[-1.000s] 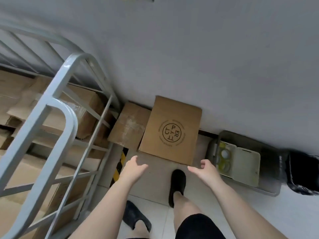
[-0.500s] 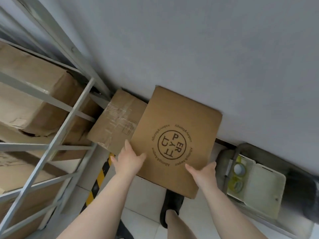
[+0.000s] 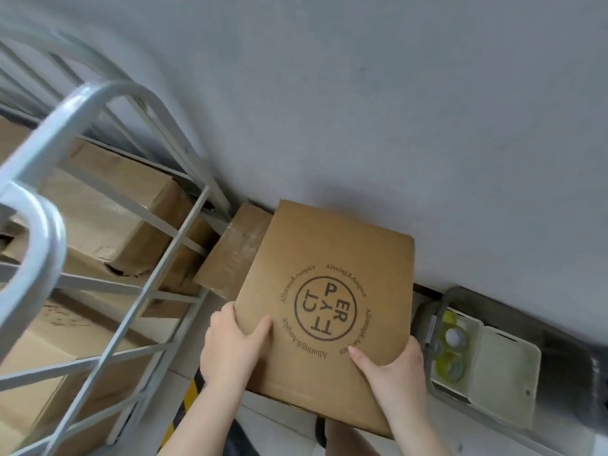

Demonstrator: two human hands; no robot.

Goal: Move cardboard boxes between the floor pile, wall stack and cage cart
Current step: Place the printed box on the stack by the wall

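We see a matt brown cardboard box (image 3: 329,291) with a smooth face and black printed ink. The cage cart (image 3: 108,245) is painted metal tube, slightly glossy. The taped box (image 3: 237,251) behind shows shiny clear tape on rougher cardboard; the wall (image 3: 394,110) is matt grey.

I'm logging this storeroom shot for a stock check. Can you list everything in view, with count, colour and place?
printed box: one, brown, centre, held by both hands.
taped box: one, brown, by the wall, left of it.
cage cart: one, grey-white metal, left.
boxes in cart: several, brown, behind its bars.
bin: one, grey, right, holding tape rolls.
wall: grey, behind.
left hand: gripping box's left edge.
right hand: gripping its right corner.
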